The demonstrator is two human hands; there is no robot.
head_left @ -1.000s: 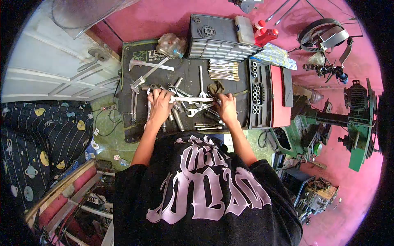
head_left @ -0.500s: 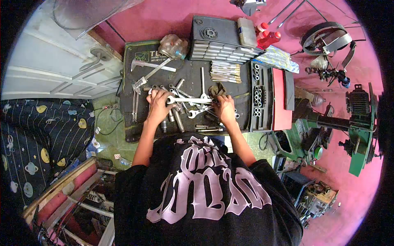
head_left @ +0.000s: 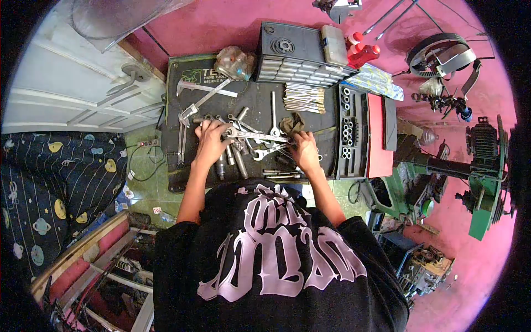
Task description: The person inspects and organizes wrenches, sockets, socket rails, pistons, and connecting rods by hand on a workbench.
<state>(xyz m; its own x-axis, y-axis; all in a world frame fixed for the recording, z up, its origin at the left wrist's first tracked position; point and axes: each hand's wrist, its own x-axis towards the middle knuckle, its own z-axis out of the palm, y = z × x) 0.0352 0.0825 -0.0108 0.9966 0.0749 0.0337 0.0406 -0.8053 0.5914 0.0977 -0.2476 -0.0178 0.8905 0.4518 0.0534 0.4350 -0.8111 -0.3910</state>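
Note:
A combination wrench (head_left: 255,135) lies level between my two hands above the dark tool mat (head_left: 249,97). My left hand (head_left: 211,141) grips its open jaw end, fingers curled. At the other end, my right hand (head_left: 305,151) is closed on the wrench, partly covering it. Beneath it is a jumble of wrenches and sockets, among them an open-end wrench (head_left: 266,151) and a long socket (head_left: 240,162). A brown rag (head_left: 292,122) sits just above my right hand. A ratchet (head_left: 274,113) points away from me beyond the held wrench.
Calipers (head_left: 206,89) lie at the mat's far left. Behind stand a plastic bag (head_left: 234,62) and a grey drawer cabinet (head_left: 301,44). A row of slim metal tools (head_left: 303,97) lies before the cabinet. To the right is a socket tray (head_left: 357,133) beside a red panel (head_left: 380,135).
The wrench has tilted slightly, its right end now lower, and its face looks turned, showing markings. My right hand has moved a little downward; both hands keep hold.

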